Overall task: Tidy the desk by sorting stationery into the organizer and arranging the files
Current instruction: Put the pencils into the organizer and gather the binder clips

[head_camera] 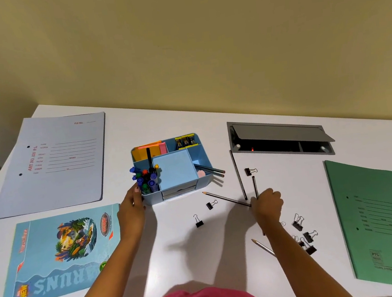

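A light blue desk organizer (199,154) stands mid-desk, holding markers, sticky notes and two pencils. My left hand (133,205) grips its front left corner. My right hand (267,205) is closed over the ends of dark pencils (228,199) lying on the white desk (154,119); one upright pencil (255,187) runs into its fingers. Another long pencil (238,175) lies just beyond. A lighter pencil (263,247) lies under my right forearm. Black binder clips (199,220) are scattered around. A grey file (50,162), a blue illustrated folder (57,255) and a green file (379,221) lie flat.
An open grey cable hatch (278,140) is sunk into the desk at the back right. A cluster of binder clips (305,233) lies right of my right arm. The wall runs along the desk's far edge.
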The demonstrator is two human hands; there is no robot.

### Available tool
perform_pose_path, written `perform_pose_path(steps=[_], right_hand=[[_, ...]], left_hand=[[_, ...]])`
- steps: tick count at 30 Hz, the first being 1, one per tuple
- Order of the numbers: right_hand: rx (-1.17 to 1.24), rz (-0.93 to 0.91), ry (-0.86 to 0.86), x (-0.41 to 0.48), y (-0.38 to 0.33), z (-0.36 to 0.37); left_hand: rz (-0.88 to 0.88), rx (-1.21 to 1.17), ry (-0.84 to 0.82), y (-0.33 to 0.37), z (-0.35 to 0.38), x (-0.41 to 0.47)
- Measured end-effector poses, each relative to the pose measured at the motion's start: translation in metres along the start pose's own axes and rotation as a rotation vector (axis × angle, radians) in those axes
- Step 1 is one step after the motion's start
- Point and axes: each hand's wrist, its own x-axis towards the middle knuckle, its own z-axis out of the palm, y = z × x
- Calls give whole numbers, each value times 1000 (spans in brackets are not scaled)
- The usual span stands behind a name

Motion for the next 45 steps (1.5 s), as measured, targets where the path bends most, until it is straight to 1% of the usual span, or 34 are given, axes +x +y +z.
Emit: perform_pose_path(steps=[2,3,4,6,8,9,11,15,16,18,19,22,26,28,32,36,37,39,41,45], right_hand=[[-110,-50,-7,-3,5,4],[-128,-62,-12,-2,6,6],[-75,-52,-10,-1,7,8],[129,-1,41,1,3,8],[327,18,176,-1,-6,-2],[405,-9,238,-2,-12,-10],[552,-101,340,-6,-27,-29],[839,-387,492,-26,-57,-71],[911,-427,494,-30,-66,-78],[987,-463,441,-33,-83,-83],[974,-483,405,-32,-89,-82],[833,-549,320,-25,-100,-68],[664,-513,210,-19,-107,-50],[633,-494,186,-17,-107,-45],[702,-510,222,-17,-102,-45],[913,-370,235,-11,-86,-40],[929,-341,252,-8,-80,-37],[843,-306,296,0,-66,-31],[705,-259,282,10,-51,-21],[410,-148,85,22,-29,8]], left_hand=[[3,-2,-6,0,0,0],[7,-3,-10,0,0,0],[10,-1,-12,0,0,0],[12,-4,-17,0,0,0],[10,-8,-21,-1,-1,1],[7,-11,-23,-2,-1,1],[1,-16,-21,-3,-1,2],[-3,2,-7,-8,0,3],[-6,2,-6,-8,0,3],[-9,1,-5,-5,0,3],[-10,1,-5,-4,0,3],[-8,3,-3,-4,0,3],[-10,5,-7,-4,0,4],[-8,4,-10,-4,0,4],[-4,-5,-15,-6,0,4],[-7,-5,-15,-8,0,5],[-7,-7,-14,-9,0,5],[-5,-13,-16,-10,0,5],[-3,-16,-18,-10,1,5],[-2,-29,-20,-10,1,5]])
